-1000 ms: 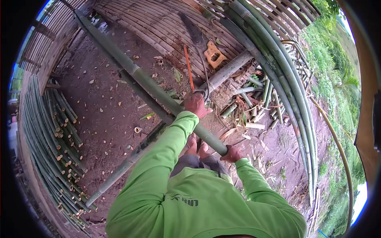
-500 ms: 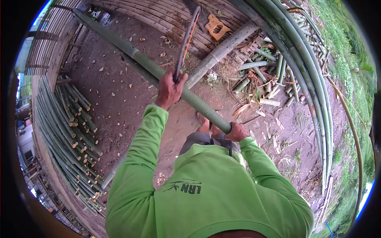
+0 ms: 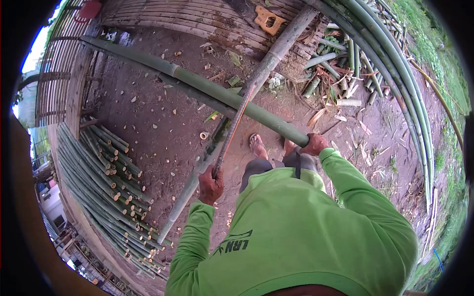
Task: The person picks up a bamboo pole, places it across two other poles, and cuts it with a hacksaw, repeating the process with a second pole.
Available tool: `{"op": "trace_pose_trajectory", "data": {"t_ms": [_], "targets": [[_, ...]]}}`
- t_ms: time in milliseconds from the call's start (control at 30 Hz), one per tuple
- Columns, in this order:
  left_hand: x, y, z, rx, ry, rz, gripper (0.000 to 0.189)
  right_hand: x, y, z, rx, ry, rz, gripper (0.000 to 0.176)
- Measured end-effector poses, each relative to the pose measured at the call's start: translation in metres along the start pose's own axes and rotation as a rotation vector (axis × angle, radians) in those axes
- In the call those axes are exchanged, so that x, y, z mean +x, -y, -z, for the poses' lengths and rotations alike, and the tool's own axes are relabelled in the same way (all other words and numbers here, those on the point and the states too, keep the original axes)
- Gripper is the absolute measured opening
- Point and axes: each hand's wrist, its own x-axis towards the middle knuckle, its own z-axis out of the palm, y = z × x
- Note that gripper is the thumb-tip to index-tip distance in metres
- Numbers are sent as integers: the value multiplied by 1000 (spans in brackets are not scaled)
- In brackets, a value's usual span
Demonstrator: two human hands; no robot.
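Note:
My left hand [image 3: 211, 185] is closed around the handle of a bow saw [image 3: 229, 135], low and to the left of the pole. The saw's slim frame slants up and away from me, crossing over a long green bamboo pole [image 3: 212, 88]. My right hand [image 3: 314, 144] grips the near end of that pole, close to my right thigh. Beneath it, a greyish bamboo crosspiece [image 3: 276, 52] runs diagonally from the upper right down to the lower left. A second bamboo [image 3: 197, 94] lies alongside the pole, partly covered by it.
Stacked cut bamboo [image 3: 103, 192] lies at the left. Offcuts [image 3: 340, 61] heap at the upper right, beside long bent poles [image 3: 395, 84]. A yellow-handled handsaw [image 3: 269, 20] rests by the slatted platform [image 3: 197, 19]. A small bamboo ring [image 3: 204, 135] sits on the dirt.
My left hand has come down toward my body, and the saw, upright above the pole before, now lies across it. My right hand still grips the pole's end. The view has shifted slightly.

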Motion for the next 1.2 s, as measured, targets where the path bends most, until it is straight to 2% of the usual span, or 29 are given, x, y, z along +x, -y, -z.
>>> {"op": "trace_pose_trajectory", "data": {"t_ms": [167, 233, 567, 700, 833, 967, 1067, 1100, 1200], "targets": [[13, 32, 0, -23, 42, -52, 30, 2, -1, -21, 23, -28, -48, 59], [20, 44, -5, -28, 45, -110, 29, 8, -8, -28, 5, -49, -46, 58], [25, 72, -7, -48, 121, -117, 30, 1, 1, -24, -18, -30, -55, 55], [38, 59, -15, -60, 115, -160, 28, -4, 5, -21, -7, -35, -70, 56], [63, 55, -51, -98, 70, -217, 24, -12, 12, -19, -26, -56, -85, 58], [26, 52, -24, -10, 122, -109, 28, -8, 10, -15, -28, -64, -59, 57], [18, 53, -15, -49, 130, -122, 29, -8, 9, -21, -24, -73, -51, 56], [33, 52, -27, -8, 53, -212, 29, -9, 8, -19, -27, -83, -52, 56], [77, 49, -63, -22, 19, -260, 29, 2, -4, -23, 2, -73, -35, 56]]}}
